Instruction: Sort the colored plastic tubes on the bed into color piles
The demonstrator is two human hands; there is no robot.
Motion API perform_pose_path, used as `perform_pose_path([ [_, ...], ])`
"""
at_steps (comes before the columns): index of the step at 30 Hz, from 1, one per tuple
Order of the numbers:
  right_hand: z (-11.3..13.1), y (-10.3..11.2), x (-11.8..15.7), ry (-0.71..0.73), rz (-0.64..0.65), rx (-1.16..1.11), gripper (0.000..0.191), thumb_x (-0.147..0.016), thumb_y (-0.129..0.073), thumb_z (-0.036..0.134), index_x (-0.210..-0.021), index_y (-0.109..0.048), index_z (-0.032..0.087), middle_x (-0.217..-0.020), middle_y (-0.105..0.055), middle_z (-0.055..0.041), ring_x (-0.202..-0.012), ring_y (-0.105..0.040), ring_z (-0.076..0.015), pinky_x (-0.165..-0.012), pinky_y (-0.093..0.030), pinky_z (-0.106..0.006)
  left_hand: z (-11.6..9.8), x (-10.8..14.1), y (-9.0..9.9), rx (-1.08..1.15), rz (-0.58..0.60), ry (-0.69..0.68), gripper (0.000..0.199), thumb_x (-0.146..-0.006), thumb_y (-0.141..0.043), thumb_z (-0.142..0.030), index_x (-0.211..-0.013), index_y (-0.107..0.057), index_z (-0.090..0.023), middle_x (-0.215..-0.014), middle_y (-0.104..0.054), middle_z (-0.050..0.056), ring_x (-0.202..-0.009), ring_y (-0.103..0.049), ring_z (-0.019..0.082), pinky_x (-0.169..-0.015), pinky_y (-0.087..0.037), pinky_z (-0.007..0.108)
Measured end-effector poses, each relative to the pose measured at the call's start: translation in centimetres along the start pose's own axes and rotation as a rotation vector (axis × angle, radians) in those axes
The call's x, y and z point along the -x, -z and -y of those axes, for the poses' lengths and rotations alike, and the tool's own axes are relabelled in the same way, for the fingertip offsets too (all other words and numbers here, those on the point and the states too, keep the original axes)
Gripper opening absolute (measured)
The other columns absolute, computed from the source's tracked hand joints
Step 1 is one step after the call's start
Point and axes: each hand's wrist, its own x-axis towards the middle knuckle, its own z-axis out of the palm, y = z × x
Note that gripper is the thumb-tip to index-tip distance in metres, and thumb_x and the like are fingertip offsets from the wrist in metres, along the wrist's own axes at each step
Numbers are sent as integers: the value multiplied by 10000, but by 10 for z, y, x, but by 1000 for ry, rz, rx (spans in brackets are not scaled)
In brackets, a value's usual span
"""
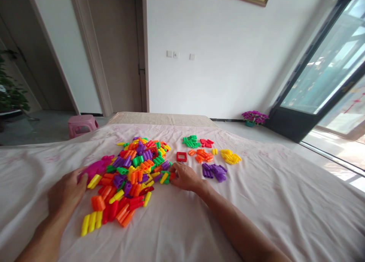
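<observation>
A heap of plastic building blocks [138, 165] in orange, yellow, purple, green and red lies on the cloth in front of me. At its left side my left hand [68, 188] is closed on the edge of a bright pink plastic piece [98, 168], whose full shape is partly hidden by blocks. My right hand [185, 175] reaches the heap's right edge, fingers bent in a pinch around a small orange block [172, 175]. Just beyond that hand lies a red square frame [181, 157]. Farther right are small groups of green [191, 141], red [207, 143], orange [204, 155], yellow [230, 157] and purple blocks [214, 171].
The pale patterned cloth [273, 201] is wrinkled. A pink stool [82, 126] stands on the floor at the left, near a potted plant [13, 91]. Purple flowers [254, 117] sit by the glass door [319, 64] at the right.
</observation>
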Motion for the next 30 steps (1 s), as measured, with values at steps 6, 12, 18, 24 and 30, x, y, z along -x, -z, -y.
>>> perform_pose_path([
  [6,-11,-11,-7,-87,-105,-468,181,-730,-713,174,-877,-609,197,-770,-624,14,-653,-553,-123,-562,-396,-229,-30,10,14,167,-406,-249,378,-937,-475,-313,-1203,-681,-139,-1167,-729,121,-1026,-675,273,-906,-506,396],
  [12,1,-17,-9,-108,-54,-978,284,-766,-767,379,-871,-586,187,-715,-637,8,-617,-596,-130,-571,-463,-251,-107,43,23,492,-293,-607,302,-964,-534,-383,-1142,-685,-191,-1089,-748,68,-1011,-681,207,-948,-521,378],
  [18,28,-24,-6,-94,-30,-1156,439,-681,-851,482,-895,-599,193,-785,-656,14,-651,-635,-133,-609,-512,-268,-153,78,24,471,-65,-684,354,-965,-513,-451,-1194,-702,-259,-1108,-761,89,-1020,-693,240,-888,-532,405],
  [24,36,-32,-5,-19,-2,-1177,466,-660,-862,512,-892,-594,209,-776,-662,9,-700,-639,-158,-639,-517,-287,-163,87,15,544,-47,-634,320,-932,-553,-498,-1038,-761,-279,-974,-773,96,-917,-700,254,-837,-527,430],
  [30,14,-19,-11,-24,-170,-988,317,-761,-773,454,-894,-610,217,-796,-656,1,-696,-611,-149,-634,-506,-283,-158,82,12,555,-81,-561,296,-936,-551,-459,-1001,-756,-256,-964,-771,73,-947,-678,257,-953,-480,446],
])
